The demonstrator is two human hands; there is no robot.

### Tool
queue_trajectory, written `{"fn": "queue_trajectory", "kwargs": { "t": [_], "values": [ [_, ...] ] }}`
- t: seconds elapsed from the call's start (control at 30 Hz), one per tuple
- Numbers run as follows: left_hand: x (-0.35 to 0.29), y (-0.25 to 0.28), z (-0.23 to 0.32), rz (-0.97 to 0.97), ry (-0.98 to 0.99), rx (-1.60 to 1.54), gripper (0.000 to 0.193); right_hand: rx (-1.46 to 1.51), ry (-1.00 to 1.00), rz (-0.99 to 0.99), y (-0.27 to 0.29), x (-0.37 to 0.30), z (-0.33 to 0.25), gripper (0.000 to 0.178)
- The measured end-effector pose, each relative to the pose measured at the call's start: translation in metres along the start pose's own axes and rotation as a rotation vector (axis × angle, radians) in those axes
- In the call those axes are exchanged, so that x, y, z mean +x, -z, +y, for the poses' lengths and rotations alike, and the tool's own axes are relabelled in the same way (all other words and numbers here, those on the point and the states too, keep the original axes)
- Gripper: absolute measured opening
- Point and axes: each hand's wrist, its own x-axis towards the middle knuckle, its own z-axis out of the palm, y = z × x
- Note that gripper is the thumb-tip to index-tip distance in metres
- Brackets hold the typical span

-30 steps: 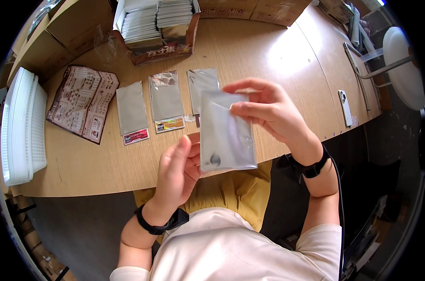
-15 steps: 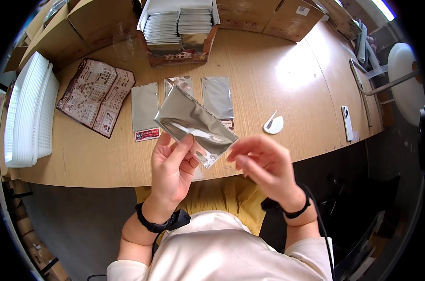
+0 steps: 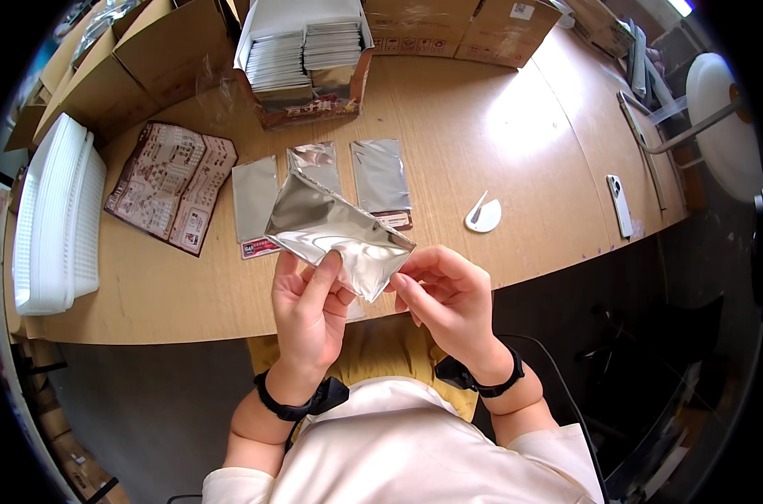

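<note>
A shiny silver foil packet is tilted in front of me, above the near edge of the table. My left hand grips its lower left side, thumb on top and fingers beneath. At its lower right corner my right hand pinches the foil between thumb and fingers. Behind the held packet lie a left silver packet with a red strip at its bottom, a middle packet partly covered, and a right packet. A small white cutter rests right of my right hand.
An open box of stacked packets stands at the back, beside cardboard cartons. Stacked white plastic baskets and a folded printed sheet are on the left. A phone and a white round lamp are on the right.
My right hand has come left onto the packet and now pinches its corner. The foil is bent more between my hands. My left hand keeps its grip; the view has shifted slightly.
</note>
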Motion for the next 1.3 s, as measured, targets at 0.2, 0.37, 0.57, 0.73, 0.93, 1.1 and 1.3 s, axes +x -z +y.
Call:
{"fn": "queue_trajectory", "kwargs": {
  "t": [0.2,0.37,0.57,0.73,0.93,1.1,1.3],
  "values": [
    [0.002,-0.006,0.000,0.077,0.126,0.044,0.017,0.172,-0.053,0.007,0.001,-0.003,0.005,0.007],
    [0.005,0.001,0.001,0.011,0.246,-0.061,0.016,0.186,-0.038,0.026,-0.001,-0.003,0.008,0.008],
    [0.007,0.002,0.002,-0.029,0.359,-0.182,0.017,0.246,-0.055,-0.004,-0.002,-0.002,0.007,0.009],
    [0.006,-0.001,0.005,0.064,0.391,-0.186,0.016,0.282,-0.057,0.003,-0.004,-0.002,0.008,0.008],
    [-0.002,-0.008,0.001,0.042,0.037,0.031,0.026,0.225,-0.015,0.070,-0.005,0.000,0.014,0.006],
    [-0.003,-0.009,0.001,0.052,-0.072,0.111,0.024,0.215,-0.023,0.071,-0.003,0.003,0.016,0.007],
    [0.001,-0.008,0.005,0.103,-0.073,0.134,0.019,0.174,-0.038,0.109,-0.006,0.003,0.009,0.010]
  ]
}}
